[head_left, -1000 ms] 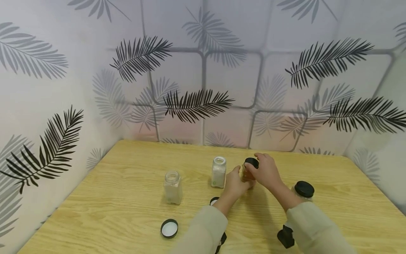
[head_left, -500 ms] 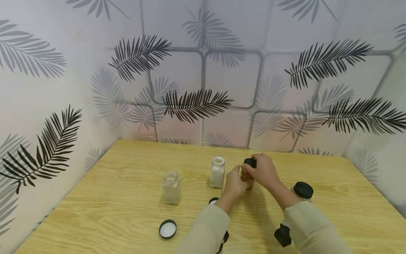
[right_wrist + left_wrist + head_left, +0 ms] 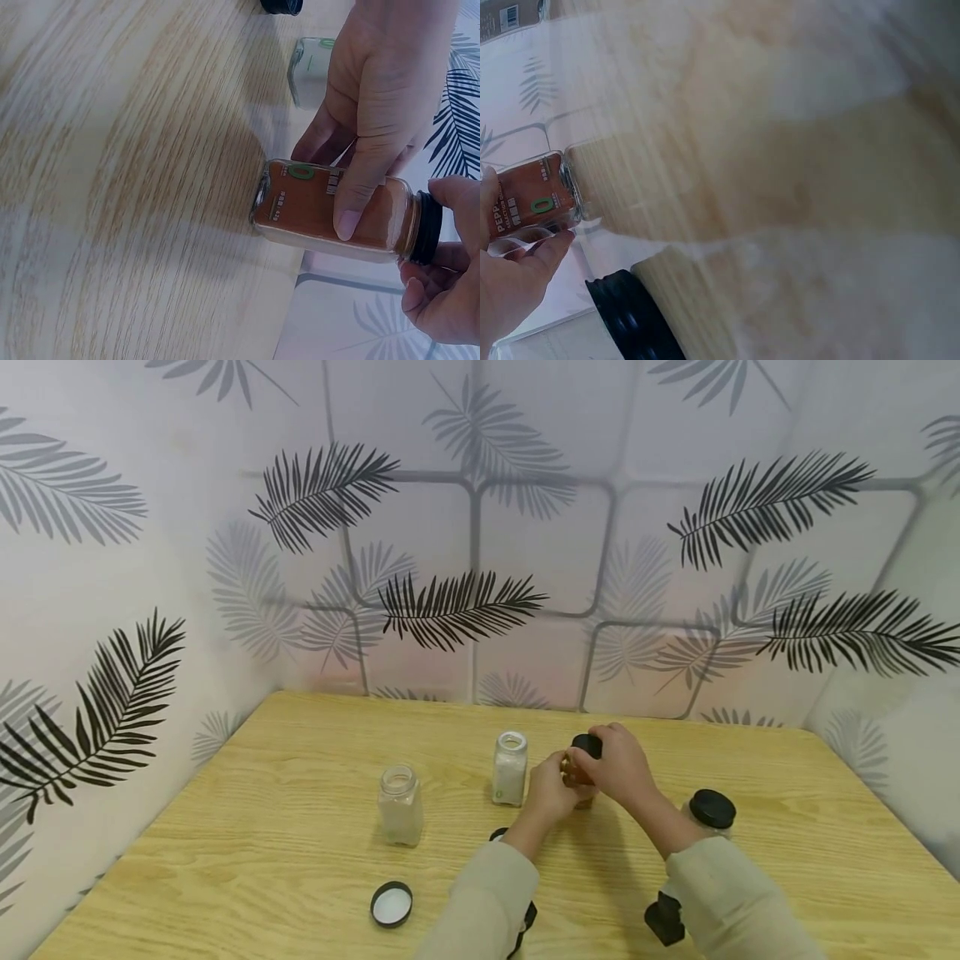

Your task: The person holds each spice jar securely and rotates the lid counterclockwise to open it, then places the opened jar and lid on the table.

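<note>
A square glass spice jar [image 3: 300, 202] of reddish-brown powder, with a green ring printed on its label, stands upright close over the table in the head view. My left hand [image 3: 551, 792] holds its body, thumb along one flat side in the right wrist view. Fingers of my right hand [image 3: 624, 768] grip the black lid [image 3: 428, 229], which sits on the jar's mouth. From the left wrist view, the jar [image 3: 529, 196] shows between the left thumb and fingers. In the head view, hands cover most of the jar.
Two lidless glass jars stand left of the hands: a nearer one [image 3: 400, 817] and a farther one [image 3: 510, 779]. A loose black lid [image 3: 392, 906] lies upturned in front; another lid [image 3: 498, 835] is partly behind the left forearm. At right stands a black-lidded jar [image 3: 712, 810].
Both hands stay on the jar and its lid, with only small shifts of the right fingers. The whole head view has drifted slightly, so everything sits a little farther left.
</note>
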Demonstrator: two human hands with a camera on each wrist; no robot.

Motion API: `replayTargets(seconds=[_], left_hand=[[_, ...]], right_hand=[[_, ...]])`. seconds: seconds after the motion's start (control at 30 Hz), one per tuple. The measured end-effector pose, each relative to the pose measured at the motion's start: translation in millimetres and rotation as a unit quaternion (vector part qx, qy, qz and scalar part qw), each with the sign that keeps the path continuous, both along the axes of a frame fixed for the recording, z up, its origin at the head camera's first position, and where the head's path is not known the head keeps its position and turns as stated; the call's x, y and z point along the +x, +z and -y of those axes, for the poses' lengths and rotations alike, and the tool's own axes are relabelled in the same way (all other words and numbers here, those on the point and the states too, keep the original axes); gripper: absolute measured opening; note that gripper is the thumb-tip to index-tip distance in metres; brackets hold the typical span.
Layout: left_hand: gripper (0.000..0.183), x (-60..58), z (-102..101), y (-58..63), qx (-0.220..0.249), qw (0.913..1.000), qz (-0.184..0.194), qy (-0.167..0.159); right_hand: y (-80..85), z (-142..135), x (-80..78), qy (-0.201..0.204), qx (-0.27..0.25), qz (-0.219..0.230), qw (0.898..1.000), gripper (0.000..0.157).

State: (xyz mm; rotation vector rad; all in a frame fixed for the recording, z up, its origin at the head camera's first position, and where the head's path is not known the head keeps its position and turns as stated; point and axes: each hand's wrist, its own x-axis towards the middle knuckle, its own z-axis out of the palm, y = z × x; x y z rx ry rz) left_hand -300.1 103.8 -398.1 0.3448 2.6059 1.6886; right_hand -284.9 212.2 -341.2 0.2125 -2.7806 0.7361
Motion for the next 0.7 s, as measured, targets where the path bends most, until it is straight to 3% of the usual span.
replayTargets(seconds=[0.3, 0.7], left_hand=[[0.045, -0.5, 1.1, -1.8, 0.018, 0.9997, 0.000, -0.013], [0.046, -0.2, 1.2, -1.7, 0.015, 0.9998, 0.005, -0.015]], right_hand=[[1.2, 2.2, -0.1, -0.005, 0.005, 0.001, 1.000, 0.050], [0.8, 2.9, -0.3, 0.003, 0.011, -0.020, 1.000, 0.047]])
